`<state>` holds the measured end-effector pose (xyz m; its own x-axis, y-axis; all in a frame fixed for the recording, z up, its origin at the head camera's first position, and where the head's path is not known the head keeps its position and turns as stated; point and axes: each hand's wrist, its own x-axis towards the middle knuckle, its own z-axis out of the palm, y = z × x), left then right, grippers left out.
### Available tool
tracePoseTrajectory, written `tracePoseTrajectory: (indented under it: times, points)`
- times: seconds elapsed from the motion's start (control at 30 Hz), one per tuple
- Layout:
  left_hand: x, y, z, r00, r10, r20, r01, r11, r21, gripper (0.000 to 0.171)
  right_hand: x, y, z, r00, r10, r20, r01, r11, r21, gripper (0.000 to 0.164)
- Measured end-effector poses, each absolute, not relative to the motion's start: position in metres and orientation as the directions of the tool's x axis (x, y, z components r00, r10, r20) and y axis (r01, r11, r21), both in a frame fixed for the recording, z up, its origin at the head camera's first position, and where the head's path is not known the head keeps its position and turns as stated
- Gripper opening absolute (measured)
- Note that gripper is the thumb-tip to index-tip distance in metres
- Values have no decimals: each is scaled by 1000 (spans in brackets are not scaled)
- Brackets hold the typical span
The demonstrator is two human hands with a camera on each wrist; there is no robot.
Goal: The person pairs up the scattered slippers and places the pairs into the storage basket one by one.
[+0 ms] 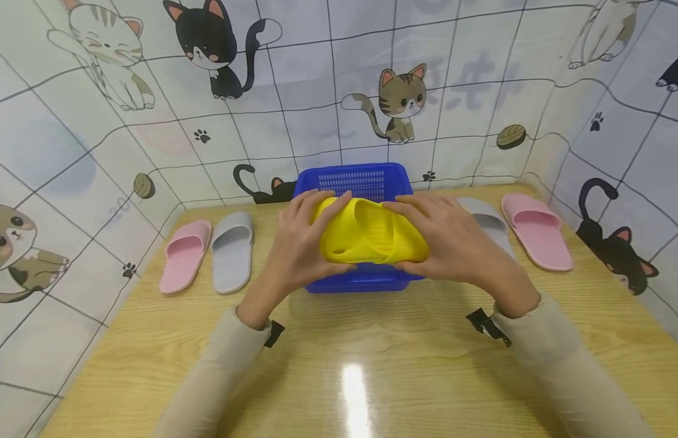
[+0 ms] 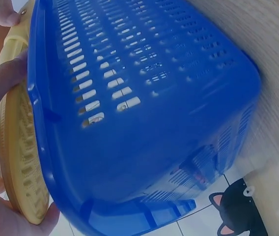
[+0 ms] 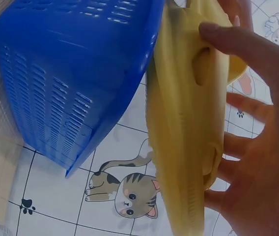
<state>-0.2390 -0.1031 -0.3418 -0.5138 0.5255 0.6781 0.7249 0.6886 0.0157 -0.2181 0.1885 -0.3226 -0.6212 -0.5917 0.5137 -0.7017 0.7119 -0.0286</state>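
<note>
Bright yellow slipper footwear point(image 1: 344, 234) is held sideways over a blue plastic basket point(image 1: 355, 284); whether it is one slipper or a pair I cannot tell. My left hand point(image 1: 300, 237) grips its left end, fingers on top and thumb below. At the other end, my right hand point(image 1: 453, 240) holds it the same way. Tread on a yellow sole point(image 2: 27, 167) shows beside the basket rim in the left wrist view. From the right wrist, the yellow side point(image 3: 179, 113) with small openings is visible close to the rim.
On the wooden table point(image 1: 311, 365), a pink slipper point(image 1: 180, 264) and a grey slipper point(image 1: 233, 261) lie left of the basket. Another pink slipper point(image 1: 541, 240) and a partly hidden grey slipper point(image 1: 483, 216) lie right. A cat-printed wall covering point(image 1: 311, 79) stands behind.
</note>
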Motion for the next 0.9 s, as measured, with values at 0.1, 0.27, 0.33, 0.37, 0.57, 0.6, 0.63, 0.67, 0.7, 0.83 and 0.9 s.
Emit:
tracePoseTrajectory:
  times: [0.1, 0.27, 0.33, 0.37, 0.57, 0.6, 0.63, 0.67, 0.7, 0.83, 0.9]
  points:
    - [-240, -105, -340, -504, 539, 675, 730, 683, -1, 117, -216, 188, -321, -628, -601, 494, -707, 706, -38, 72]
    - [-241, -106, -338, -492, 549, 676, 740, 673, -8, 116, -215, 188, -318, -595, -634, 493, -732, 681, -7, 52]
    - [-242, -106, -339, -489, 550, 677, 744, 668, -5, 116, -215, 188, -317, -584, -644, 495, -739, 674, 4, 50]
    - [-242, -106, -339, -487, 549, 679, 746, 665, -3, 117, -215, 188, -317, -580, -647, 495, -741, 671, 10, 49]
    - [-243, -107, -340, -475, 539, 696, 757, 653, 12, 125, -215, 189, -313, -577, -641, 506, -727, 686, 39, 47]
    - [-243, -109, -339, -473, 535, 700, 760, 650, 17, 126, -216, 188, -312, -580, -638, 508, -722, 691, 43, 47]
    - [-243, -110, -338, -471, 530, 705, 765, 644, 26, 128, -217, 188, -311, -583, -634, 508, -716, 696, 47, 47]
    - [-244, -112, -336, -468, 522, 713, 772, 635, 42, 129, -219, 188, -310, -586, -631, 508, -709, 703, 54, 48]
    - [-245, -114, -335, -463, 509, 725, 783, 618, 66, 130, -220, 187, -309, -593, -626, 507, -701, 711, 59, 48]
    - [-253, -126, -331, -477, 413, 776, 820, 527, 224, 123, -229, 186, -301, -646, -592, 482, -658, 752, 42, 50]
    - [-259, -132, -332, -516, 338, 787, 815, 476, 330, 113, -234, 185, -296, -688, -566, 454, -635, 773, 1, 50]
